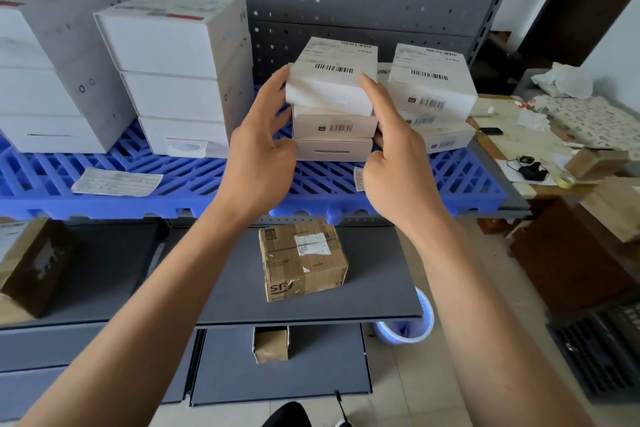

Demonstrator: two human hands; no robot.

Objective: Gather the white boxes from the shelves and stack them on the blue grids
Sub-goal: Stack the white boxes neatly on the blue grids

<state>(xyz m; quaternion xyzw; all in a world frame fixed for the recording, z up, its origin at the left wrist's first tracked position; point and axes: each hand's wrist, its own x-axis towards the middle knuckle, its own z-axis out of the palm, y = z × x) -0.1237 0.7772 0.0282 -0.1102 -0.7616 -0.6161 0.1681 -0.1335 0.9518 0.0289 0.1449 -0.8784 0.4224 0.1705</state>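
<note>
Both hands are working at a short stack of white boxes on the blue grid, which is lying across a grey shelf. The left hand is reaching up with its thumb pressing the left edge of the top white box, its fingers spread loosely along the stack's left side. The right hand is extending its forefinger against the right edge of that same box, while its other fingers are curling against the lower boxes. The top box is sitting slightly askew on the two beneath it, its barcode label facing up.

Just to the right, a second stack of three similar boxes is standing on the grid, touching or nearly touching the first. To the left, two taller stacks of larger white boxes are occupying the grid, each three high. A loose paper slip is lying on the grid's front part.

On the lower shelf a brown cardboard parcel is resting alone near the middle, and another brown box is sitting at the far left. A smaller carton is standing further down. On the floor, a blue basket is peeking out behind the shelf edge; its contents are hidden. A cluttered desk is standing at the right.
</note>
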